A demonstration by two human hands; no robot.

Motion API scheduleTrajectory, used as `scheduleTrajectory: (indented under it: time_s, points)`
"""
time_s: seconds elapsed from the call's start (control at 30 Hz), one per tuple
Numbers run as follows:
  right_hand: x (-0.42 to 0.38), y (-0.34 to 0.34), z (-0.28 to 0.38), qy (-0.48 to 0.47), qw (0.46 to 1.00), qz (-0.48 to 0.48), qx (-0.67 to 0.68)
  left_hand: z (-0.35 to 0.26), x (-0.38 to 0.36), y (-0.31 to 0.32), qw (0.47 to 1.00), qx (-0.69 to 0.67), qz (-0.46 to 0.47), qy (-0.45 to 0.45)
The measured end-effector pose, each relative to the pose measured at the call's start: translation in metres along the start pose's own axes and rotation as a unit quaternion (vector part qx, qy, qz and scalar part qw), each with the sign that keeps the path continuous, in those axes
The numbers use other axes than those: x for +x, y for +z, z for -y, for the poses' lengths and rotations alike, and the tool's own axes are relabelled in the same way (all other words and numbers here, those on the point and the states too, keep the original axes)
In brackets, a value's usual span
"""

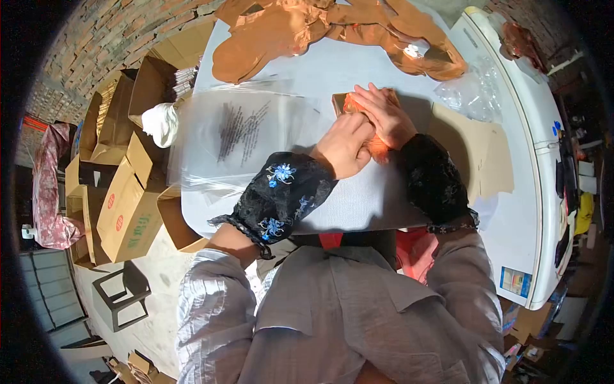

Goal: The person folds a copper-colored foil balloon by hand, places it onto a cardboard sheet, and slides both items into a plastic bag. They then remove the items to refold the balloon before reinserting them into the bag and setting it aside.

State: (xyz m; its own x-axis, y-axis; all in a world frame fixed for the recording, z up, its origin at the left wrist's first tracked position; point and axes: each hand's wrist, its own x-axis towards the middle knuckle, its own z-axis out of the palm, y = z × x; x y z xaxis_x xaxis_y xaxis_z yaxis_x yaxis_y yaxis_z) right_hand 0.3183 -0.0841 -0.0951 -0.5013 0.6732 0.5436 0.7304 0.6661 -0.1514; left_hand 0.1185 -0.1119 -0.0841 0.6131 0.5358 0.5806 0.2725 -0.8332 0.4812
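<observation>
On the table, both hands meet over a crumpled, shiny orange piece of foil or film (379, 153). My left hand (348, 144) is closed, its curled fingers gripping the orange piece from the left. My right hand (385, 118) lies flat across the top of it, fingers stretched out and pressing down. A brown corner (339, 101) shows beyond the fingers; most of what lies under the hands is hidden. To the left is a pile of clear plastic bags (211, 134) with dark printing. Shiny copper-coloured sheets (275, 38) spread over the table's far end.
The pale table (345, 205) has a sheet of brown cardboard (489, 153) and crumpled clear plastic (473, 93) on its right. A white cabinet-like appliance (543, 166) stands alongside. Open cartons (131, 211) crowd the left, with a white cloth (160, 125) and a dark stool (121, 294).
</observation>
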Motion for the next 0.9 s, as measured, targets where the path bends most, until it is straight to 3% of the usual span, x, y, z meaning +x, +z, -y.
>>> scheduleTrajectory:
  time_s: [0.07,0.17,0.2,0.4,0.9]
  points:
    - [-0.001,0.003,-0.003,0.003,1.000,-0.001,0.010,-0.002,0.003,-0.008,0.999,-0.001,0.005,-0.038]
    - [-0.003,0.001,-0.003,-0.011,1.000,-0.004,0.004,0.012,0.010,0.000,0.991,0.089,-0.103,-0.001]
    - [-0.003,-0.001,0.001,-0.005,1.000,0.002,0.005,0.018,0.005,0.002,0.986,0.158,-0.029,-0.056]
    - [-0.001,-0.004,0.004,-0.003,1.000,0.015,-0.012,0.028,-0.008,0.017,0.959,0.251,0.042,-0.127]
    - [-0.018,-0.009,-0.021,0.046,0.998,0.003,-0.035,0.028,-0.007,0.014,0.952,0.274,0.066,-0.117]
